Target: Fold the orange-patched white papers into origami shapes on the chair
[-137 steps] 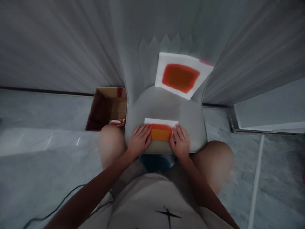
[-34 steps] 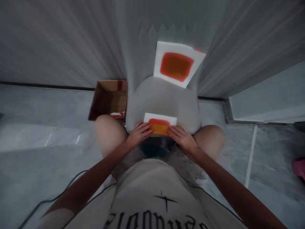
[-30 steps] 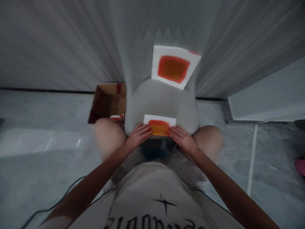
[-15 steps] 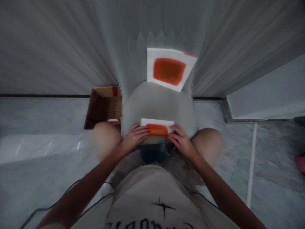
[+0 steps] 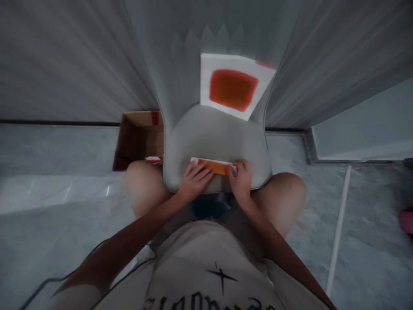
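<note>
On the front of the grey chair seat lies a narrow white folded piece of paper (image 5: pixel 221 168) with an orange-red print. My left hand (image 5: pixel 196 177) rests over its left part, fingers stretched out and lying flat on it. At the right end, my right hand (image 5: pixel 240 174) curls with thumb and fingers closed on the paper's edge. A larger white sheet (image 5: pixel 206 86) with a blurred orange-red patch leans against the chair's backrest. Part of the folded paper is hidden under my fingers.
The grey chair (image 5: pixel 187 129) stands between my knees, its back towards a grey curtain (image 5: pixel 64 60). An open cardboard box (image 5: pixel 129 142) with red-and-white pieces inside is on the floor at left. A dark cable (image 5: pixel 54 280) runs near my left arm. A pink object (image 5: pixel 406 221) shows at far right.
The folded paper now looks narrower, with less white showing. My left hand has slid right and flattened over it, and my right hand has turned more upright and closed on its right end.
</note>
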A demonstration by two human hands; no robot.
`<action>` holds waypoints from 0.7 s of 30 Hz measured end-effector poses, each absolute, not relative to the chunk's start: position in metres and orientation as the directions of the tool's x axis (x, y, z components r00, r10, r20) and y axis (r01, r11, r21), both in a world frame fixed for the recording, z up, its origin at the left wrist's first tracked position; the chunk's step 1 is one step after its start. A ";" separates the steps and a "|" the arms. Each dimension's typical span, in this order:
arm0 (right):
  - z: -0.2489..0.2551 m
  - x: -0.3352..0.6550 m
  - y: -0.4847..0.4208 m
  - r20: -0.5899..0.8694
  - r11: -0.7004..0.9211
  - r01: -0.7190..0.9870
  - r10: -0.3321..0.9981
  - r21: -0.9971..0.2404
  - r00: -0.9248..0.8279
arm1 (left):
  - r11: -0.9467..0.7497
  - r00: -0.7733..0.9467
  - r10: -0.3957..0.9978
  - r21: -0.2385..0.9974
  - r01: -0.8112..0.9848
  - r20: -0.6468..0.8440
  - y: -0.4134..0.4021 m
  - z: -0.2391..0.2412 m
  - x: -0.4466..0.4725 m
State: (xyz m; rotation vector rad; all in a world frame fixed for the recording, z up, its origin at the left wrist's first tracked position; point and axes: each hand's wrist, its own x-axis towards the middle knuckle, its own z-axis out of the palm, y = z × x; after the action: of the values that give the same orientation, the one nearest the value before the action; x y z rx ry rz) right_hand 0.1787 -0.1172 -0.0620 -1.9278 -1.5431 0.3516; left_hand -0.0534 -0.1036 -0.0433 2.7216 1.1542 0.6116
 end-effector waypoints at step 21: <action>-0.074 0.154 -0.151 0.284 0.156 0.929 0.957 -0.336 -0.058 | -0.562 0.535 0.826 0.301 0.770 0.174 -0.104 -0.044 -0.034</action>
State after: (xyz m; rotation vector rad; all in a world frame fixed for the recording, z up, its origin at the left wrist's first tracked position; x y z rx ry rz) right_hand 0.1536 -0.1506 -0.0737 -1.7908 -2.0061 0.0871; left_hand -0.0345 -0.1038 -0.0439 2.5841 1.3592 0.4436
